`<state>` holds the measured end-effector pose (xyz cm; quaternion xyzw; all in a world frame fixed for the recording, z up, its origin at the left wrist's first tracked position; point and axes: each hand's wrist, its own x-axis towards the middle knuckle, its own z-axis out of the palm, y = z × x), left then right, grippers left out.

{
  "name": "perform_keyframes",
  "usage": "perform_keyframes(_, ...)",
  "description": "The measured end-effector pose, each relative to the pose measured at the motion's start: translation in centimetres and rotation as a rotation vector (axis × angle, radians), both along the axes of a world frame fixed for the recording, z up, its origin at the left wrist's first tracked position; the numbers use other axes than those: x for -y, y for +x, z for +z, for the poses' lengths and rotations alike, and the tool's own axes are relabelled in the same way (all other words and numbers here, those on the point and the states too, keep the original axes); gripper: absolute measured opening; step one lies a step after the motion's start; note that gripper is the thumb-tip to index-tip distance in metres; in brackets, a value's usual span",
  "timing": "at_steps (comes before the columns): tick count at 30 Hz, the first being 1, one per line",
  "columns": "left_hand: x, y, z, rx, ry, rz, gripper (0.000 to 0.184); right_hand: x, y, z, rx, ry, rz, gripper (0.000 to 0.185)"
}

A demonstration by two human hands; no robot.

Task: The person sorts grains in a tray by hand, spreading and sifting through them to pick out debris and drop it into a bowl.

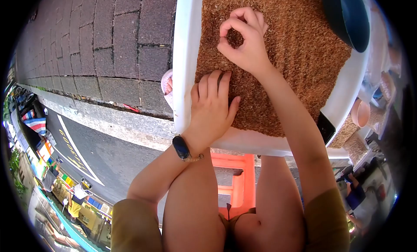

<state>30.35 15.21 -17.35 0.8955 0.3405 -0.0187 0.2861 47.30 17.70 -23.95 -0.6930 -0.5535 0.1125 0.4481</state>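
Observation:
A white tub (186, 47) holds a broad layer of small reddish-brown dried bits (304, 56). My left hand (213, 102) lies at the tub's near left side, fingers apart on the edge of the layer, with a dark watch on its wrist. Over the middle of the layer is my right hand (247, 39), its thumb and index finger meeting in a ring. What its fingertips pinch, if anything, is too small to make out.
A dark blue bowl (349, 19) rests at the tub's far right. A black phone (325, 127) is on the right rim. Bags and a pink bowl (360, 113) are beyond it. An orange stool (243, 182) shows below. People stand in the distance.

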Motion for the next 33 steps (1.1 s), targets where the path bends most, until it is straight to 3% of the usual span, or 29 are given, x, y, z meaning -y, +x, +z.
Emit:
perform_keyframes(4,0.0,0.1,0.0,-0.007,-0.004,0.003,0.054,1.7,0.8,2.0,-0.05,0.0,-0.002,0.016)
perform_keyframes(6,0.0,0.1,0.1,-0.01,-0.009,0.006,0.054,3.1,2.1,3.7,0.02,0.026,-0.112,0.015)
perform_keyframes(9,0.1,0.0,-0.1,-0.002,-0.01,0.011,0.054,5.3,6.0,8.4,0.343,0.037,-0.246,0.011)
perform_keyframes(11,0.0,0.0,-0.1,-0.006,-0.005,0.008,0.054,6.4,9.2,9.8,0.343,0.122,-0.415,0.007)
perform_keyframes(13,0.1,0.0,-0.1,-0.005,0.0,0.007,0.054,7.5,12.6,10.5,0.559,0.025,-0.596,0.008)
perform_keyframes(19,0.2,0.1,-0.2,-0.013,-0.007,0.012,0.054,9.0,18.0,9.2,0.684,-0.25,-0.731,0.008)
perform_keyframes(22,0.1,0.2,-0.2,-0.02,-0.008,0.011,0.054,9.4,17.8,8.8,0.683,-0.352,-0.782,0.01)
perform_keyframes(31,0.1,0.4,-0.1,-0.043,-0.015,0.006,0.053,12.6,14.5,10.3,0.516,-0.025,-0.601,0.021)
perform_keyframes(33,0.2,0.3,-0.1,-0.046,-0.003,-0.004,0.053,13.3,11.6,11.2,0.412,-0.144,-0.576,0.018)
